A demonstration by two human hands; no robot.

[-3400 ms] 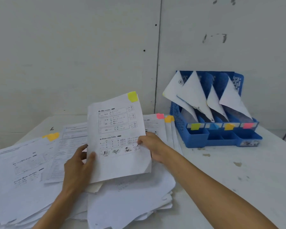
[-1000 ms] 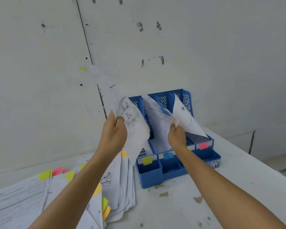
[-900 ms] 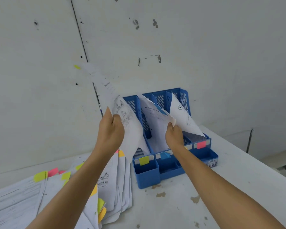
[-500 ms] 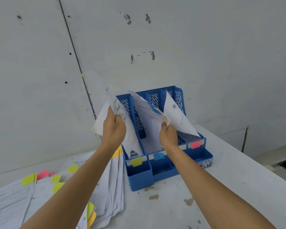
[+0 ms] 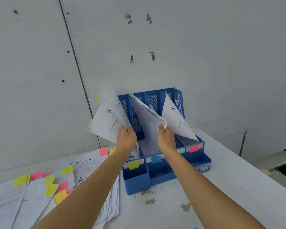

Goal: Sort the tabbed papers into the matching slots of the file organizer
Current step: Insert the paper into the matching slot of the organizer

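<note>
The blue file organizer (image 5: 137, 184) is standing upright at the table's (image 5: 238, 187) far side, with yellow, blue and pink tabs marking its front. A white sheet (image 5: 106, 123) with a yellow-green tab is tilting over the leftmost slot, gripped by the left hand (image 5: 126, 138). The right hand (image 5: 166, 139) is pinching the leaning sheets (image 5: 147, 119) in the next slot. Loose tabbed papers (image 5: 40, 195) are lying fanned at the near left.

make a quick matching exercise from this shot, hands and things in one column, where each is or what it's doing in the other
Column A
1. left hand
2. right hand
3. pink label
4. loose paper pile

Column B
a. lying on the table, left of the file organizer
b. gripping the filed sheets in the slot behind the blue label
c. on the front of the rightmost slot
d. gripping a tilted sheet at the leftmost slot, behind the yellow label

Pairs: 1-d, 2-b, 3-c, 4-a
</note>
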